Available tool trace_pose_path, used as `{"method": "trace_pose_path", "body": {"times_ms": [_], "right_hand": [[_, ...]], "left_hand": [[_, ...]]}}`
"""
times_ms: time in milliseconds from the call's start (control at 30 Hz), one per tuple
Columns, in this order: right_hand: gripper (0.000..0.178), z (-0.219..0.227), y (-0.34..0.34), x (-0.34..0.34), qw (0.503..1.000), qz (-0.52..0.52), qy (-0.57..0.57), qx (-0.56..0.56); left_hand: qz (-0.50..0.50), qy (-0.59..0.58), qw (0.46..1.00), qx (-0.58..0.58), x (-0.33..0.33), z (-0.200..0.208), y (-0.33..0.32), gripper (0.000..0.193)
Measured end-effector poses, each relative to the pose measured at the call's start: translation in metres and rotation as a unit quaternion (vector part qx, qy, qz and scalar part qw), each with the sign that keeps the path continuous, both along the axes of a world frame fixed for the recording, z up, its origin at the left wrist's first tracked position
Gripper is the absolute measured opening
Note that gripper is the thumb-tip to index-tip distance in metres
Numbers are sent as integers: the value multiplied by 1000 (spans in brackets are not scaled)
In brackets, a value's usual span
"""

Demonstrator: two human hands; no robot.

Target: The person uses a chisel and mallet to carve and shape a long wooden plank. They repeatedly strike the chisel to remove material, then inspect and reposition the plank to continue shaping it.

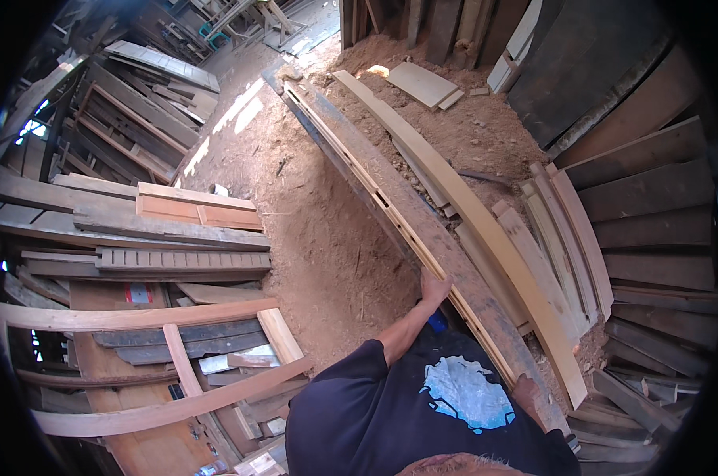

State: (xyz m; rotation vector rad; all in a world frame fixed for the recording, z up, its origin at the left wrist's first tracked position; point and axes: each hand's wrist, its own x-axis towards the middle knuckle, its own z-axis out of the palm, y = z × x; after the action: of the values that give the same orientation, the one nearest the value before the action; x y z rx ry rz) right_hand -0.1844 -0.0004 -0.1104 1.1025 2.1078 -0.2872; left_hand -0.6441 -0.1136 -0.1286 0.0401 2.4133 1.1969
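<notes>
A long, narrow wooden board (pixel 409 232) stands on edge along a worn dark workbench beam (pixel 422 208). Slots are cut in its upper edge, a dark one showing near the middle. My left hand (pixel 435 286) is closed around the board below that slot, its fingers partly hidden. Farther down, by the near end, my right hand (pixel 527 392) grips the same board, with most of its fingers out of sight. To the right of the beam lies a longer pale plank (pixel 462 190).
Sawdust (pixel 319 262) covers the floor left of the beam. A wooden frame (pixel 176 317) and stacked timber lie at the left. More boards (pixel 561 246) are piled at the right, near dark planks (pixel 652 202) along the wall. A short pale board (pixel 422 84) rests on sawdust beyond.
</notes>
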Motion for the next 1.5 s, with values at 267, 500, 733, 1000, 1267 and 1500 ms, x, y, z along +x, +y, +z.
{"method": "trace_pose_path", "body": {"times_ms": [267, 500, 733, 1000, 1267, 1500], "right_hand": [[25, 52, -13, -167, 991, -50, 126, -19], [50, 56, -10, -193, 980, -87, 158, 82], [59, 74, -46, -231, 955, -246, 141, 90], [54, -19, -5, -171, 530, -626, 571, 29], [18, -61, 77, -41, 75, -870, 487, 8], [28, -90, 121, -34, -33, -845, 534, -5]], "left_hand": [[8, 23, 999, 38, -158, 21, 29, 67], [-74, 81, 992, -57, -215, 4, -3, 97], [-572, 301, 758, -88, -174, 66, 60, 75], [-869, 90, 468, -136, -47, 55, 89, 74], [-782, 223, 552, -184, -7, 64, 79, 50], [-757, 240, 584, -170, -5, 65, 66, 42]]}}
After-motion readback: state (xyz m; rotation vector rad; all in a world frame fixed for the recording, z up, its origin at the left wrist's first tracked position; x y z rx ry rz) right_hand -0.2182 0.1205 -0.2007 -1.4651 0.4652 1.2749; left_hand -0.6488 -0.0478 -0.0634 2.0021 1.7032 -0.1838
